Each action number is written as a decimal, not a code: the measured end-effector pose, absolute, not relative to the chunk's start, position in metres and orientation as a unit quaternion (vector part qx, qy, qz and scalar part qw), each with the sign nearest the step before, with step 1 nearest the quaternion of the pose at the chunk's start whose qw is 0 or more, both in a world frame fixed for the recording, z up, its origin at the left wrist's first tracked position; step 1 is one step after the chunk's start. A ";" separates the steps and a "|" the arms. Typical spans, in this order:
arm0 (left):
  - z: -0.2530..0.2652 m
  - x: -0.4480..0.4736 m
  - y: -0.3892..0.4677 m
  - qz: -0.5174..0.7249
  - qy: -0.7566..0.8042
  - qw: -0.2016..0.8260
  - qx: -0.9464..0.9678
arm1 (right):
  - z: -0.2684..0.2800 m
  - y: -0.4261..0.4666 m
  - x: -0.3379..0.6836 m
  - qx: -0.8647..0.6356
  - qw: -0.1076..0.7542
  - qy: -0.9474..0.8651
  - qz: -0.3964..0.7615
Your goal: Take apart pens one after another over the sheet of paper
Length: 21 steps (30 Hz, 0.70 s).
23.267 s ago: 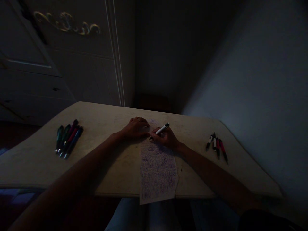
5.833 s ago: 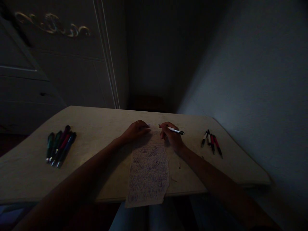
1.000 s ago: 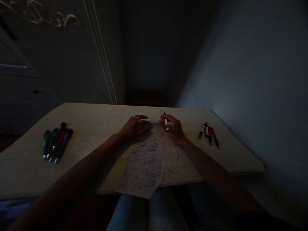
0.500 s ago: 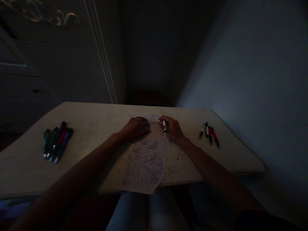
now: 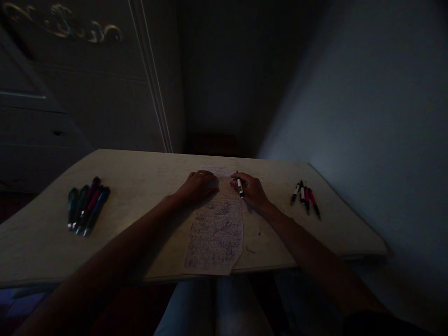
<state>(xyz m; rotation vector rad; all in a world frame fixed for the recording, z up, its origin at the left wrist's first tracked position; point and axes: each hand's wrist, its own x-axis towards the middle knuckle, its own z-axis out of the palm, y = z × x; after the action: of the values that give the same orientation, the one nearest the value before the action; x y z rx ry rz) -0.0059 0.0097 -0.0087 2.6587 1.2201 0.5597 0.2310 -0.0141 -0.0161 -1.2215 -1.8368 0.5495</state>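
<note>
A long strip of paper (image 5: pixel 215 238) covered in purple-blue pen scribbles lies on the table, its near end at the front edge. My left hand (image 5: pixel 201 185) rests flat on the paper's upper left side, fingers stretched to the right, a ring on one finger. At the upper right side, my right hand (image 5: pixel 250 187) is closed around a white and black pen (image 5: pixel 240 186). The pen slants, one end pointing away from me and the other toward me. Dim light hides the exact fingertip contact.
Several dark coloured pens (image 5: pixel 86 210) lie bunched on the table's left. Another group of white and red pens (image 5: pixel 305 198) lies at the right. The pale table (image 5: pixel 140 163) has a cabinet (image 5: pixel 105 93) behind its left side and a wall (image 5: pixel 367 116) at right.
The paper's near end has shifted slightly right and away from me. Both hands stay nearly in place, the right still holding the pen. The view has turned slightly left.
</note>
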 end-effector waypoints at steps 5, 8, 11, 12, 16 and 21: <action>-0.013 -0.007 0.012 0.190 0.423 0.089 0.882 | -0.013 -0.016 0.230 -0.487 0.416 -0.736 0.219; -0.016 -0.008 0.014 0.195 0.433 0.091 0.875 | -0.013 -0.016 0.230 -0.484 0.414 -0.738 0.224; -0.016 -0.007 0.014 0.195 0.427 0.092 0.878 | -0.013 -0.016 0.230 -0.481 0.413 -0.740 0.224; -0.016 -0.007 0.014 0.196 0.424 0.093 0.879 | -0.013 -0.016 0.229 -0.481 0.414 -0.740 0.225; -0.011 -0.007 0.013 0.201 0.413 0.105 0.882 | -0.014 -0.015 0.230 -0.479 0.414 -0.740 0.227; -0.009 -0.007 0.013 0.202 0.402 0.109 0.886 | -0.018 -0.013 0.232 -0.476 0.408 -0.746 0.225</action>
<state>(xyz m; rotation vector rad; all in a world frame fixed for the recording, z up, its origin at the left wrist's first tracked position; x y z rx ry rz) -0.0071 0.0129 -0.0095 2.6064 1.1834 0.5937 0.2317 -0.0125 -0.0177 -1.1993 -1.8792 0.5675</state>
